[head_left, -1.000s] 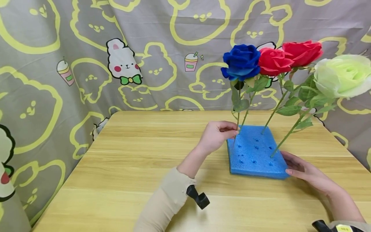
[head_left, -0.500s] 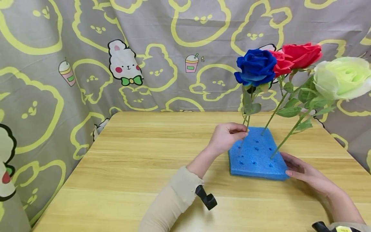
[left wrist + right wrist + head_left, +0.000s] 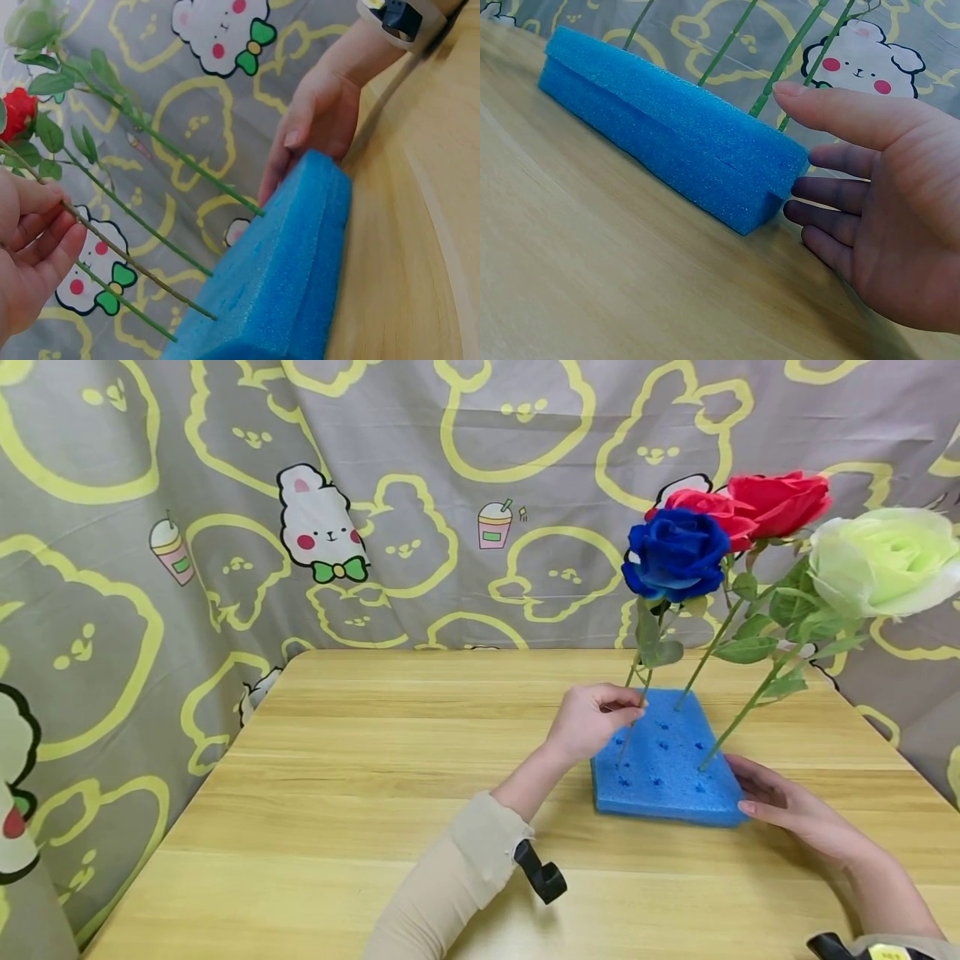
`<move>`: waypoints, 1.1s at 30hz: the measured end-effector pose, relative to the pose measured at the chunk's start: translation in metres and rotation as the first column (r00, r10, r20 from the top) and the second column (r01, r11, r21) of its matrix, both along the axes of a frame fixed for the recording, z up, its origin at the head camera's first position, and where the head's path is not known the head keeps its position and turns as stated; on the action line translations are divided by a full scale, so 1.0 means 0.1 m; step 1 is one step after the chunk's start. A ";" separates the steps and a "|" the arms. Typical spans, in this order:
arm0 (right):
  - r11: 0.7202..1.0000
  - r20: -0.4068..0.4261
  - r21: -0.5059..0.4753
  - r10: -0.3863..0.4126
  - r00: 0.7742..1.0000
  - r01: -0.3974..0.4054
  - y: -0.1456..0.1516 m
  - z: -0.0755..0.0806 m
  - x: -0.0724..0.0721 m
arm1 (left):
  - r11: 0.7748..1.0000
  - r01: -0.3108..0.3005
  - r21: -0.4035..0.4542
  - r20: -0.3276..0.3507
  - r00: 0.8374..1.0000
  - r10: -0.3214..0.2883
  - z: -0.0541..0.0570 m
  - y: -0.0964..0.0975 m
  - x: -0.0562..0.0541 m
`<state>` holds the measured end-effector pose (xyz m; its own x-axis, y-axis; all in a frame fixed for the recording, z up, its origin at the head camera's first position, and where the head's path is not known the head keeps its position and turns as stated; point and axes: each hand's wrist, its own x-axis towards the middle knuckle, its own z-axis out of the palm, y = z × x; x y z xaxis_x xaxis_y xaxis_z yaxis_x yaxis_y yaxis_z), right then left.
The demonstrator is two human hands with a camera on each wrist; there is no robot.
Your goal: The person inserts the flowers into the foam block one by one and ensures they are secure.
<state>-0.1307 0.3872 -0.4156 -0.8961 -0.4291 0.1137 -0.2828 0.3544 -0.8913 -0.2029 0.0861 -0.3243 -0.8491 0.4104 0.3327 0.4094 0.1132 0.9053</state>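
Observation:
My left hand (image 3: 588, 724) pinches the thin stem of an artificial blue rose (image 3: 677, 556) between thumb and fingertips. In the left wrist view, the lower end of that stem (image 3: 146, 271) meets the top of a blue foam block (image 3: 289, 247); how deep it sits cannot be told. Beside the block's right end is my right hand (image 3: 900, 202), fingers loosely extended, with the thumb near the top edge and fingertips at the side. Two red roses (image 3: 780, 506) and a pale green rose (image 3: 877, 564) stand tilted in the foam.
Several small holes (image 3: 663, 745) dot the foam's top. The block rests on a wooden table (image 3: 360, 793), toward its right side. A grey curtain (image 3: 420, 427) with yellow cartoon outlines hangs behind the table.
My left hand has moved right and slightly toward me with the blue rose, whose bloom is lower and now overlaps a red one. The right hand has stayed by the block.

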 end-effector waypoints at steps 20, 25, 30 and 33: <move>1.000 -0.009 0.024 -0.015 1.000 0.016 0.00 0.00 0.01 | 0.997 0.022 -0.079 -0.001 1.000 -0.022 -0.13 0.02 -0.04; 1.000 -0.007 0.019 -0.012 1.000 0.012 0.01 0.00 0.00 | 0.996 0.022 -0.090 -0.002 1.000 -0.022 -0.13 0.03 -0.02; 1.000 -0.008 0.016 -0.010 1.000 0.010 0.00 0.01 0.01 | 0.994 0.024 -0.107 -0.006 1.000 -0.025 -0.14 0.03 -0.03; 1.000 -0.008 0.011 -0.009 1.000 0.009 0.00 0.01 0.01 | 0.993 0.026 -0.111 -0.018 0.999 -0.028 -0.15 0.03 -0.04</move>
<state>-0.1300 0.3871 -0.4144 -0.8991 -0.4221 0.1164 -0.2868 0.3669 -0.8849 -0.2066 0.0895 -0.3397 -0.8308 0.4685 0.3005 0.4315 0.2012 0.8794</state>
